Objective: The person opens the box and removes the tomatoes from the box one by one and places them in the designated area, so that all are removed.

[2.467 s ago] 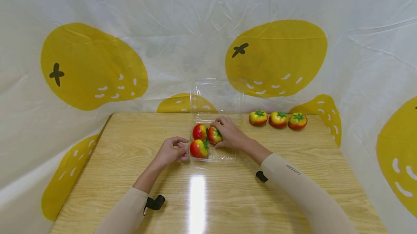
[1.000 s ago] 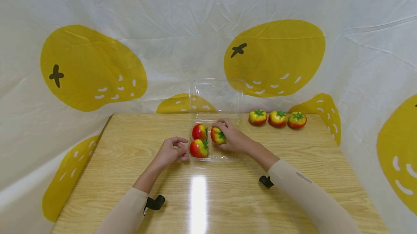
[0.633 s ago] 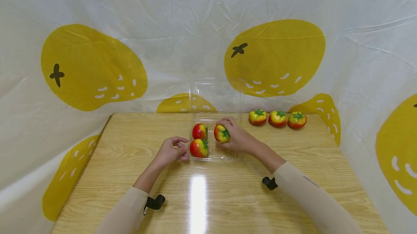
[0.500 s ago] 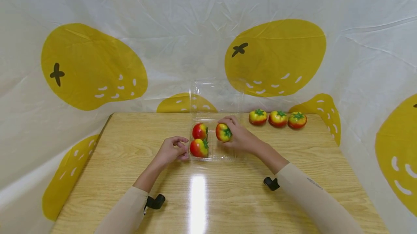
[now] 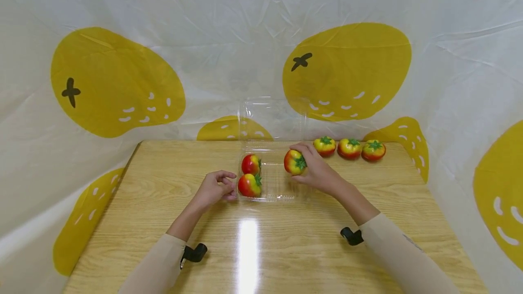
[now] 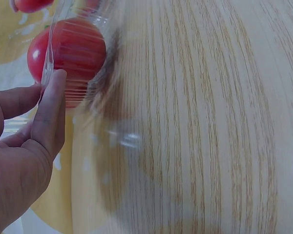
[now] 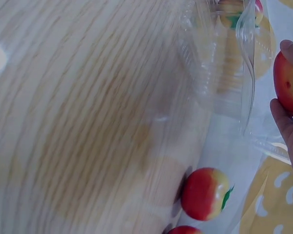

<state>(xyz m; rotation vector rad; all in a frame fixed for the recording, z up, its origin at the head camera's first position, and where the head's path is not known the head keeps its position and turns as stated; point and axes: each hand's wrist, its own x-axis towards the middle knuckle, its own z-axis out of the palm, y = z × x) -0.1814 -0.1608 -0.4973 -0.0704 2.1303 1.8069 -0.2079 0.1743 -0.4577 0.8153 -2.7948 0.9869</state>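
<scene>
Item one: a clear plastic clamshell box [image 5: 282, 194], lid [image 5: 271, 119] standing open and upright at the back, near the middle of our wooden table [image 5: 163, 203]. Contents: two toy tomatoes, both in the left half, a rear tomato [image 5: 250, 164] and a front tomato [image 5: 249, 185], just beside each other. The right half of the tray shows bare plastic.

Item two: our right hand [image 5: 316, 173], fingers curled round a third red-and-yellow tomato [image 5: 295, 162], green stalk turned toward our palm. It is held above the tray's right rear corner, at or just past the rim, between the box and the row on the table. In the right wrist view only the edge of this fruit and our fingertips show at the frame's right side.

Item three: our left hand [image 5: 213, 189], at the tray's front left corner. In the left wrist view, thumb and fingers [image 6: 51, 112] lie against the thin plastic wall, the front tomato just behind it; whether they pinch the rim or merely press it we cannot tell.

Item four: three tomatoes in a row [image 5: 349, 148] at the table's far right, near the back edge, close to the curtain [image 5: 122, 57].

Open room: broad bare tabletop in front of the box and to its left; narrower room between box and row.
</scene>
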